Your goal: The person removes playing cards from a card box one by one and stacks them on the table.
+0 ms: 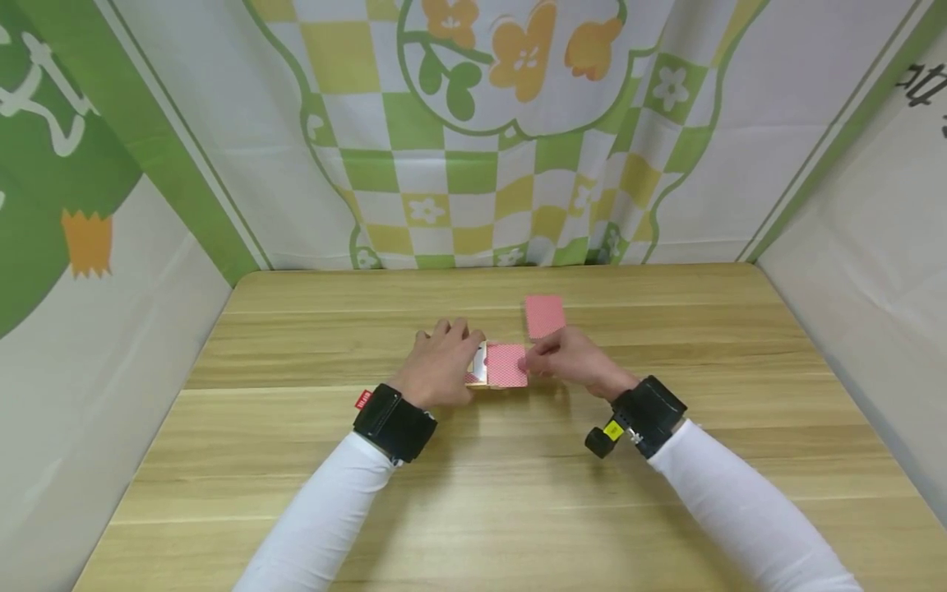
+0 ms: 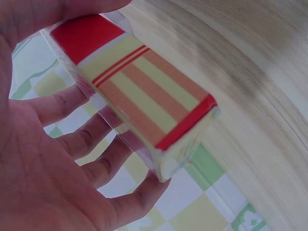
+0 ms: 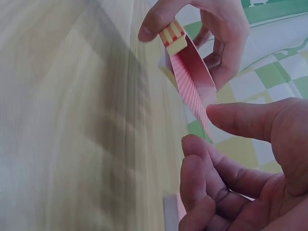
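My left hand grips a playing card box by its long sides, thumb on one side and fingers along the other. The box has red ends and cream stripes. From its open end, with the flap folded back, red-and-white patterned playing cards stick out toward the right. My right hand pinches the outer edge of these cards between thumb and bent fingers. A pink-backed stack of cards lies on the table just beyond my right hand.
The wooden table runs back to a green, white and yellow checked curtain. Printed cloth walls stand at the left and right. Both wrists carry black straps, the right one with a small device sticking out.
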The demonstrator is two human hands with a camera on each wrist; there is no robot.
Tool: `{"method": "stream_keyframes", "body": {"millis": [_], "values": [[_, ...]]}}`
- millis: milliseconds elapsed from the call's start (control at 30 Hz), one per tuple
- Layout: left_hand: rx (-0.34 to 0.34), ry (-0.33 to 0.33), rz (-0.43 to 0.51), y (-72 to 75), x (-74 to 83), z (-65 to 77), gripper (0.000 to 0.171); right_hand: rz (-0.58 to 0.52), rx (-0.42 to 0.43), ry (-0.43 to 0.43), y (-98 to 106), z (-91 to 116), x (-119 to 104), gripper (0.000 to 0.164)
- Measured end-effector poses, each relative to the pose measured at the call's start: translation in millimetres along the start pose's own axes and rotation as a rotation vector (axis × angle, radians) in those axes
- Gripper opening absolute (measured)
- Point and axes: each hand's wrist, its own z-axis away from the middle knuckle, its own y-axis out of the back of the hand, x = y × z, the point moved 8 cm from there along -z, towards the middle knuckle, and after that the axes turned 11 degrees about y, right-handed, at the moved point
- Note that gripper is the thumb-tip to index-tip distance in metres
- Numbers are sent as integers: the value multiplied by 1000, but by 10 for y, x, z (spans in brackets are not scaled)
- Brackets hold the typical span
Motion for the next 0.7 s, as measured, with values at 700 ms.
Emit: {"method": "stream_keyframes", "body": {"millis": [700], "values": [[-14,2,-3,-18,-16,4,73,628,-69,471,-40,-48,-566,44]]}}
